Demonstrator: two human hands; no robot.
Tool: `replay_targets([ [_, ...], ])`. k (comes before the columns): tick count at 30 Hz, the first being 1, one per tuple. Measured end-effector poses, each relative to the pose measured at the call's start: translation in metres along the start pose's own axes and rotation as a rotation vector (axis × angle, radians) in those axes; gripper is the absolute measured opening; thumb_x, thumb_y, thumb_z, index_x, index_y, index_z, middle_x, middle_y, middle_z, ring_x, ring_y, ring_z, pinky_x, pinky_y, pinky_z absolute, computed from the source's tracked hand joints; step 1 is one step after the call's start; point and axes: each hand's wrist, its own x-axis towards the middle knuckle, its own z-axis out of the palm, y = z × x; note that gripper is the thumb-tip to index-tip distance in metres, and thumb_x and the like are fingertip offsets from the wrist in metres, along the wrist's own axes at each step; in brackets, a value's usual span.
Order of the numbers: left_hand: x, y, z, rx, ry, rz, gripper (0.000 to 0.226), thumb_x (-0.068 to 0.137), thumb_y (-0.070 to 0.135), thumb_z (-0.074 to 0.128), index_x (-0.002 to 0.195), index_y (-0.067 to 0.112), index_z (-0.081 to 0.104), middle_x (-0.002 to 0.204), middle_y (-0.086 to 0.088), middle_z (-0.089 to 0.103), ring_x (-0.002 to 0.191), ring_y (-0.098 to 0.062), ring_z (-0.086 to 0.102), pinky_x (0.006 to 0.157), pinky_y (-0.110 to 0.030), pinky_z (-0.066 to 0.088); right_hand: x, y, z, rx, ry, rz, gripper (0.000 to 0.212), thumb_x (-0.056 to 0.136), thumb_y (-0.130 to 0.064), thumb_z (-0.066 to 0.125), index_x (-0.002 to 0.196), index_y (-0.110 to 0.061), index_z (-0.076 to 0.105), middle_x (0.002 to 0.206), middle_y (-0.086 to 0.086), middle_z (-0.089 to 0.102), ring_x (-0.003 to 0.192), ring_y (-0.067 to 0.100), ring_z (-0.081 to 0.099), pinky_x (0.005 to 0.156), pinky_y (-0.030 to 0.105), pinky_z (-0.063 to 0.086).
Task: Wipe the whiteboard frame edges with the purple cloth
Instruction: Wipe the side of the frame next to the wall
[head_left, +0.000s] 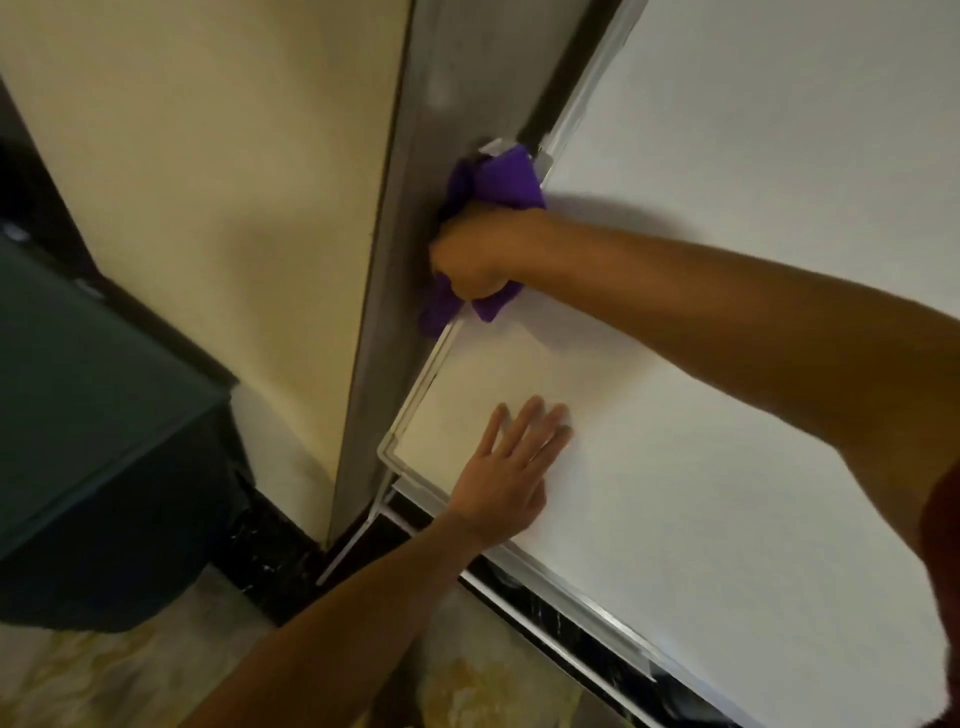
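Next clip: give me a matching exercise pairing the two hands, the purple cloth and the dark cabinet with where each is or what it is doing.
Things:
1. right hand
2. left hand
3. purple cloth
4. dark cabinet

States:
A. flat, fingers spread, on the white board surface
B. standing on the floor at far left
C. closed in a fist at the frame's side edge
D. bunched, sticking out above and below a fist

Pairs: 1-C, 2-A, 3-D, 4-B

The cloth (511, 179) is purple; the whiteboard (727, 260) is plain white with a pale silver frame (421, 387); the wall (234, 182) is cream; the floor (104, 675) is marbled beige.
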Motion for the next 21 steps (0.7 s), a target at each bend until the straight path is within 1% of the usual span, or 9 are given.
replay_targets([
  [1,0.005,-0.001,0.0,0.027,0.019,-0.001,0.077,0.101,0.035,0.047,0.166,0.03,0.006,0.176,0.004,0.003,0.162,-0.024,-0.002,0.13,-0.054,0.014,-0.008,0.009,-0.008,-0.048,0.034,-0.013,0.03,0.091,-0.032,0.058,0.112,-0.013,0.068,0.093,0.007,0.063,0.086,0.03,0.057,0.079,0.039,0.045],
  [3,0.014,0.0,-0.003,0.016,0.065,-0.032,0.083,0.097,0.031,0.055,0.166,0.027,0.01,0.175,0.002,0.007,0.162,-0.022,-0.009,0.13,-0.055,0.011,-0.023,0.028,-0.017,-0.154,0.148,-0.059,0.029,0.09,-0.026,0.054,0.114,-0.018,0.067,0.106,0.011,0.068,0.098,0.035,0.06,0.091,0.042,0.045],
  [5,0.019,0.004,-0.007,0.031,0.083,-0.037,0.083,0.094,0.028,0.06,0.165,0.025,0.017,0.175,-0.001,0.009,0.162,-0.022,-0.01,0.13,-0.057,0.01,-0.038,0.046,-0.022,-0.217,0.233,-0.075,0.03,0.089,-0.02,0.052,0.116,-0.02,0.066,0.112,0.012,0.068,0.106,0.036,0.059,0.098,0.048,0.041],
  [8,0.017,0.0,-0.013,0.09,0.059,-0.015,0.075,0.096,0.033,0.052,0.164,0.029,0.02,0.175,-0.001,0.004,0.162,-0.028,-0.001,0.13,-0.057,0.011,-0.057,0.068,-0.024,-0.215,0.307,-0.079,0.03,0.09,-0.019,0.052,0.118,-0.021,0.065,0.111,0.011,0.068,0.108,0.035,0.057,0.103,0.049,0.036],
  [10,0.019,-0.003,-0.022,0.112,0.073,-0.041,0.068,0.096,0.034,0.049,0.161,0.032,0.028,0.174,-0.003,0.011,0.161,-0.03,0.008,0.129,-0.056,0.013,-0.07,0.084,-0.027,-0.202,0.394,-0.051,0.032,0.091,-0.019,0.051,0.12,-0.02,0.064,0.112,0.01,0.069,0.11,0.035,0.056,0.106,0.048,0.032],
  [12,0.019,-0.003,-0.027,0.126,0.109,-0.072,0.063,0.095,0.034,0.049,0.157,0.032,0.036,0.17,-0.004,0.02,0.158,-0.031,0.016,0.127,-0.053,0.018,-0.083,0.106,-0.031,-0.181,0.522,0.012,0.036,0.091,-0.017,0.051,0.124,-0.016,0.063,0.112,0.014,0.069,0.109,0.036,0.057,0.106,0.048,0.029],
  [15,0.011,0.001,-0.025,0.099,0.125,-0.134,0.065,0.093,0.033,0.059,0.155,0.033,0.038,0.17,-0.004,0.024,0.156,-0.031,0.022,0.125,-0.054,0.028,-0.098,0.139,-0.033,-0.117,0.667,0.154,0.043,0.088,-0.018,0.043,0.126,-0.009,0.062,0.11,0.022,0.068,0.106,0.038,0.058,0.101,0.047,0.03],
  [18,-0.001,0.011,-0.018,0.023,0.109,-0.271,0.073,0.091,0.034,0.067,0.156,0.036,0.033,0.172,-0.002,0.018,0.156,-0.032,0.025,0.122,-0.053,0.033,-0.094,0.143,-0.023,0.002,0.779,0.233,0.042,0.088,-0.017,0.046,0.125,-0.009,0.062,0.112,0.02,0.069,0.107,0.036,0.057,0.098,0.045,0.036],
  [21,-0.013,0.019,-0.008,-0.065,0.092,-0.396,0.069,0.095,0.036,0.064,0.156,0.038,0.031,0.174,0.001,0.008,0.147,-0.03,0.039,0.118,-0.047,0.041,-0.084,0.117,-0.002,0.306,0.86,0.208,0.04,0.095,-0.019,0.046,0.132,-0.011,0.059,0.128,0.012,0.064,0.12,0.03,0.054,0.103,0.039,0.041],
])
